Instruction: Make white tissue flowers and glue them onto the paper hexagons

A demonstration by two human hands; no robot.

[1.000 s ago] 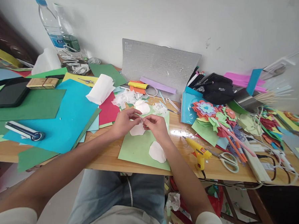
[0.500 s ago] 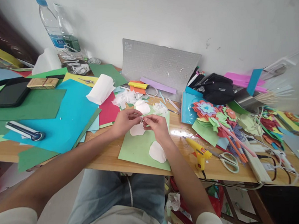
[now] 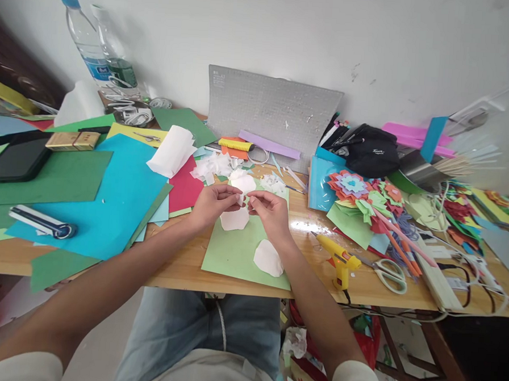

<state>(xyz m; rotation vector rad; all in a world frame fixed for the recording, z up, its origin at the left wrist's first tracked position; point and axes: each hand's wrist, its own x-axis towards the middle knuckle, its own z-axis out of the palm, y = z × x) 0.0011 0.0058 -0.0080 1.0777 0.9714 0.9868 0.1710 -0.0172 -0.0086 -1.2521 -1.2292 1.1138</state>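
Over the green sheet (image 3: pixel 229 254), my left hand (image 3: pixel 211 205) pinches white paper (image 3: pixel 240 199); right hand (image 3: pixel 270 211) curled, grip unclear; behind the sheet, mat (image 3: pixel 267 106) marked "A3".

Matt paper cut-outs (image 3: pixel 235 220), glossy wooden tabletop (image 3: pixel 307 232)

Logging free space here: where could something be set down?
Bare wood shows between the left forearm and the light-green sheet, and between the right forearm and the hot glue gun. Crowded: white paper scraps beyond the hands, paper flowers beyond the gun, coloured sheets at left.
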